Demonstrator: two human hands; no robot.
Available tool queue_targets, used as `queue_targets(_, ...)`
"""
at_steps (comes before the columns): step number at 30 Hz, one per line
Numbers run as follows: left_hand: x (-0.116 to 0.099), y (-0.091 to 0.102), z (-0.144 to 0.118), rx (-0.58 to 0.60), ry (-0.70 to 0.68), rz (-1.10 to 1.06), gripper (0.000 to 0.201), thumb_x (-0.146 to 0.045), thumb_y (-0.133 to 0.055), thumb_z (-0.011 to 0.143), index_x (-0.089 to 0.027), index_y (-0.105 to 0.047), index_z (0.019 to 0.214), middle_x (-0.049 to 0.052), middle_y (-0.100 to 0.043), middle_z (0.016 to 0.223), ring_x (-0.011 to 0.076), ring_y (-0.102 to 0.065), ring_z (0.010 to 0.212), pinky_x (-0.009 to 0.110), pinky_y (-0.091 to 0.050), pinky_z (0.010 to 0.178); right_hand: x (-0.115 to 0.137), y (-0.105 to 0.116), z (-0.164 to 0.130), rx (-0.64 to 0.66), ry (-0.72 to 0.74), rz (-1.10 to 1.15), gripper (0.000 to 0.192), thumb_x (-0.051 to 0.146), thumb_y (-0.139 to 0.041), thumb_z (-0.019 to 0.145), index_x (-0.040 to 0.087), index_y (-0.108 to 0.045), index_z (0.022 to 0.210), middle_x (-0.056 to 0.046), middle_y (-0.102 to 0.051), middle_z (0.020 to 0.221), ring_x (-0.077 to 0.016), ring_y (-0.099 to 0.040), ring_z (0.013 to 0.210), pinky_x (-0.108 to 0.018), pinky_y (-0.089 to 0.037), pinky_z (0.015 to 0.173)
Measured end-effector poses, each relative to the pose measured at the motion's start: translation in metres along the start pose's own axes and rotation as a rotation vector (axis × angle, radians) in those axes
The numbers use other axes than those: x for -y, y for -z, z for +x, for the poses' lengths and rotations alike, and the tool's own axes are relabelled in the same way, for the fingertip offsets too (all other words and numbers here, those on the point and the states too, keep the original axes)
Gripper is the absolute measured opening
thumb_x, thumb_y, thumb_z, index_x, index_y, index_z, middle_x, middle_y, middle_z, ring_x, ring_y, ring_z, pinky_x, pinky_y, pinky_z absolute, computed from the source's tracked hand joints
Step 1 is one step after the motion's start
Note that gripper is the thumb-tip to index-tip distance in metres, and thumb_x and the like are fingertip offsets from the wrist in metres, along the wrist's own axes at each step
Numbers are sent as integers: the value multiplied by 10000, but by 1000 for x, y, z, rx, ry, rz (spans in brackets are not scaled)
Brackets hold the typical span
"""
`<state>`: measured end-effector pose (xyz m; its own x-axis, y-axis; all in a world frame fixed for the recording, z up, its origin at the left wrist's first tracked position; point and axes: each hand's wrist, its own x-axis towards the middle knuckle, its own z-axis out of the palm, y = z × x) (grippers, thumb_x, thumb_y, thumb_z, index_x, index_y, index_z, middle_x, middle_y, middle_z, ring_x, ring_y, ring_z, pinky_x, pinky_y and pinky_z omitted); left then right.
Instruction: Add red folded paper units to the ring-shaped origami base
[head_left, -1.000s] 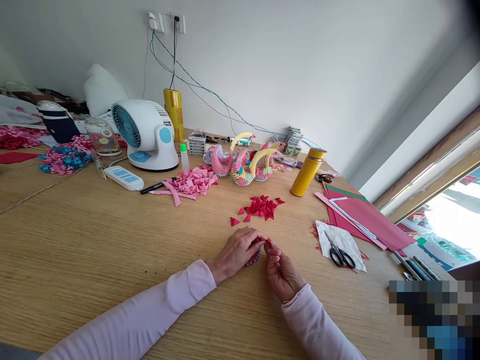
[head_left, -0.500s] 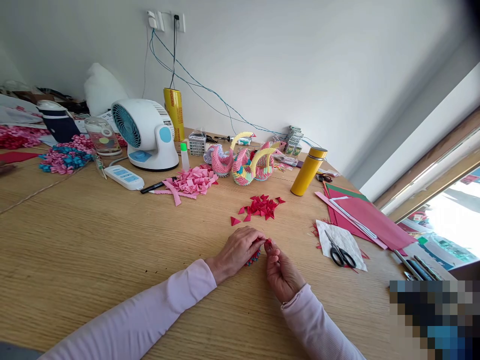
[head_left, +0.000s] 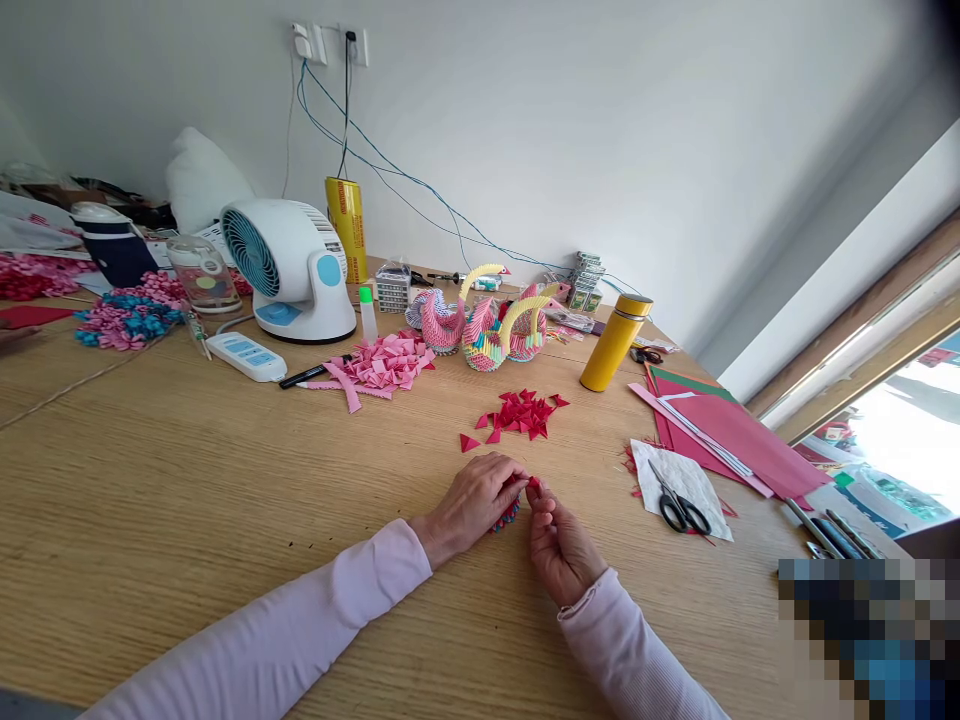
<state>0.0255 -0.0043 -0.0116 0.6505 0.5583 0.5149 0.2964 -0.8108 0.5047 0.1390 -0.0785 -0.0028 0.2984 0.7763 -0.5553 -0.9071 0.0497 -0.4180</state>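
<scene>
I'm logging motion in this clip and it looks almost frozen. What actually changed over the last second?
Very little. The right hand drew slightly toward the person, its fingertips still pinching a small red piece against the paper model. The left hand stayed cupped over that model. The loose red triangles, scissors and yellow flask stayed where they were; their tiny shift comes from the camera.

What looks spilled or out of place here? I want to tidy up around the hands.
Nothing is spilled or damaged. One red folded paper triangle lies apart from the red triangle pile. Red paper scraps lie beside the white sheet under the black-handled scissors. Both hands, left hand and right hand, hold a small multicoloured paper model.
</scene>
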Motion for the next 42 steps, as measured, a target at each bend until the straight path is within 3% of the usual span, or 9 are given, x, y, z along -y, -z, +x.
queue_targets(8,0,1,1,-5,25,-51,98,-240,-528,907,-168,-583,872,27,-646,868,165,-584,828,282,-456,773,-6,-3,-5,-30,60,11,139,11,-601,810,136,-639,763,29,-654,618,-5,-563,412,-21,-475,373)
queue_targets(15,1,-1,-1,1,-19,-31,86,-209,-494,917,-165,-566,911,39,-635,895,169,-579,840,287,-458,782,-7,-7,-10,-63,34,36,186,38,-516,878,122,-640,766,15,-656,614,-6,-565,408,-29,-476,378)
queue_targets(21,-2,0,0,24,-36,6,108,-208,-448,935,-178,-550,916,35,-631,899,165,-581,831,284,-459,767,-5,-4,-9,-8,-8,40,105,37,-651,785,136,-645,752,35,-661,633,-7,-581,432,-26,-489,403)
queue_targets(28,-3,-1,0,39,13,28,60,-198,-484,921,-178,-540,916,28,-627,898,164,-581,841,285,-462,771,-5,-4,-8,-75,-16,36,144,55,-523,874,109,-633,798,10,-673,624,-16,-590,434,-40,-485,390)
queue_targets(35,1,-2,-1,46,19,7,80,-234,-473,928,-181,-515,970,37,-608,936,174,-575,870,312,-474,799,-4,-2,-2,-37,84,-61,109,65,-704,727,131,-633,778,25,-678,663,-7,-571,428,-31,-443,353)
queue_targets(39,2,4,-4,-8,-28,-88,378,-323,-570,880,-190,-386,1182,104,-516,1175,222,-511,1113,372,-458,925,5,-4,-1,42,188,-203,183,140,-794,635,141,-650,747,18,-691,707,-2,-516,402,-59,-391,303)
queue_targets(42,2,6,-5,-42,-24,-143,573,-364,-664,805,-210,-317,1234,127,-438,1266,251,-444,1217,407,-430,982,11,-5,-2,176,337,-349,263,238,-834,584,154,-675,776,13,-686,747,-31,-543,482,-88,-359,303)
